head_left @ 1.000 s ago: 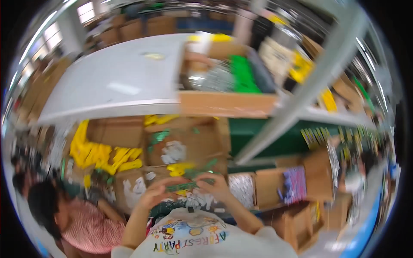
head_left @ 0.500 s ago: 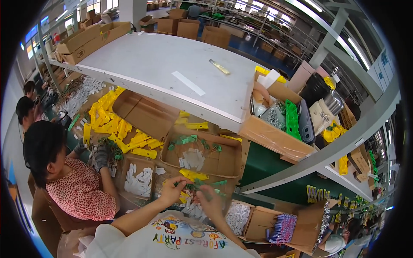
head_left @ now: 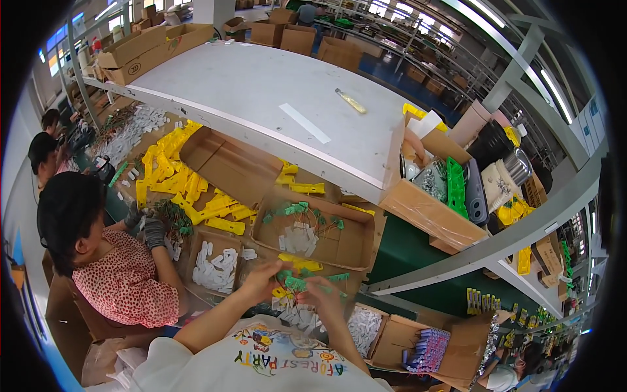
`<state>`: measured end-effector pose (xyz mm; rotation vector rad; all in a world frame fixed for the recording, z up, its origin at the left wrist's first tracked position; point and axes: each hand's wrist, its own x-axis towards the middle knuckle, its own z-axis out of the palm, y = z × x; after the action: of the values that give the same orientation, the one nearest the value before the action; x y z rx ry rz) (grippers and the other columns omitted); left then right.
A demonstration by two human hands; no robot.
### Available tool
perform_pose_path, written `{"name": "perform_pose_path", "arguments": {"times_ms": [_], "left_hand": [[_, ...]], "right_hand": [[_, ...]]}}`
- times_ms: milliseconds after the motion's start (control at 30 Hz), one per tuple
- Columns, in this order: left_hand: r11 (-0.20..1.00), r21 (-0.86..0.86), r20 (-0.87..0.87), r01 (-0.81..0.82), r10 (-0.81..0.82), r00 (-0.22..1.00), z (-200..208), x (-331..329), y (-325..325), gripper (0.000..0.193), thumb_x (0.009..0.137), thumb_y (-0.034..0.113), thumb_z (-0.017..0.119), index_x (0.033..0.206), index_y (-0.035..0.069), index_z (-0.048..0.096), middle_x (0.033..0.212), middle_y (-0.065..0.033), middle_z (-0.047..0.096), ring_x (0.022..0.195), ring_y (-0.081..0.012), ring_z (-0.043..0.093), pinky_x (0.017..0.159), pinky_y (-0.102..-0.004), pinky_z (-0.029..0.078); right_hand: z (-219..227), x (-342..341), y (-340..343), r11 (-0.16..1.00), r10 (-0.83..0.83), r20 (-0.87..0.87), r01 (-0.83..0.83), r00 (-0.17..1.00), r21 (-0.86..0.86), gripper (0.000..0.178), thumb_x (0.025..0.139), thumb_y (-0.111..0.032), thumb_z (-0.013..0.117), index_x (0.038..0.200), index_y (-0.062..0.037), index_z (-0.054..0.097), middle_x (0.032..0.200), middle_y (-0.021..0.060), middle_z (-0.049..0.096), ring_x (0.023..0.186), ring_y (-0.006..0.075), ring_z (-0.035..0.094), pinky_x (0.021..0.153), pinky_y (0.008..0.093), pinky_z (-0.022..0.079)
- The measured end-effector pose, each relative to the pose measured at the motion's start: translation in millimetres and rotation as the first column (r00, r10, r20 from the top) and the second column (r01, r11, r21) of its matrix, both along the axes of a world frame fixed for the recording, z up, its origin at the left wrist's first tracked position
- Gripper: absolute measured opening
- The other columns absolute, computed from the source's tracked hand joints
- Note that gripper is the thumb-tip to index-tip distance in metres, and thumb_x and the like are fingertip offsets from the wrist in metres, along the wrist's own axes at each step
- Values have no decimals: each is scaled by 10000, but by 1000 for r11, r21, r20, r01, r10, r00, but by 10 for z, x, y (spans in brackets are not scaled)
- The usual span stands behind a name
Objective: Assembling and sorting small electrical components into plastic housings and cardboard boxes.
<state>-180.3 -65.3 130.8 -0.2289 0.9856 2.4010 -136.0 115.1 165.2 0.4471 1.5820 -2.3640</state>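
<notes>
My left hand (head_left: pixel 262 281) is closed, its thumb and fingers pinching a small green circuit board (head_left: pixel 295 283) with thin wires. My right hand (head_left: pixel 322 294) meets it from the other side, fingers pressed on the right end of the same board. Under my hands lie yellow plastic housings (head_left: pixel 302 263) and a heap of white plastic pieces (head_left: pixel 302 317). Just beyond stands a shallow cardboard tray (head_left: pixel 349 251) holding wired green boards (head_left: pixel 297 208) and white pieces. The fingertips are partly blurred.
To my left a co-worker (head_left: pixel 124 274) in grey gloves handles wired parts beside a box of white pieces (head_left: pixel 215 266). Yellow housings (head_left: pixel 173 163) are piled farther off. A raised white shelf (head_left: pixel 261 85) crosses ahead. At right are a metal post (head_left: pixel 450 268) and purple-wrapped cylinders (head_left: pixel 428 349).
My hands have drawn close together around the green board, which now shows more plainly between them. The whole view has shifted slightly.
</notes>
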Motion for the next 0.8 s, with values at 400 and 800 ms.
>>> {"name": "perform_pose_path", "arguments": {"times_ms": [400, 800], "left_hand": [[774, -518, -583, -364, -8, 812, 63, 315, 252, 212, 862, 27, 552, 1064, -15, 599, 984, -83, 639, 863, -116, 594, 756, -258, 490], [957, -289, -177, 19, -72, 982, 133, 173, 301, 243, 832, 75, 622, 1068, 28, 591, 924, -47, 605, 809, -104, 587, 658, -239, 480]], "right_hand": [[-127, 78, -338, 640, 157, -618, 397, 770, 657, 180, 873, -146, 559, 989, -9, 546, 911, 117, 566, 842, 229, 560, 752, 310, 435], [-180, -211, -13, 941, 187, -109, -210, 976, -266, 376, 893, -183, 537, 1249, -86, 463, 1244, 67, 499, 1071, 154, 501, 838, 249, 430]]}}
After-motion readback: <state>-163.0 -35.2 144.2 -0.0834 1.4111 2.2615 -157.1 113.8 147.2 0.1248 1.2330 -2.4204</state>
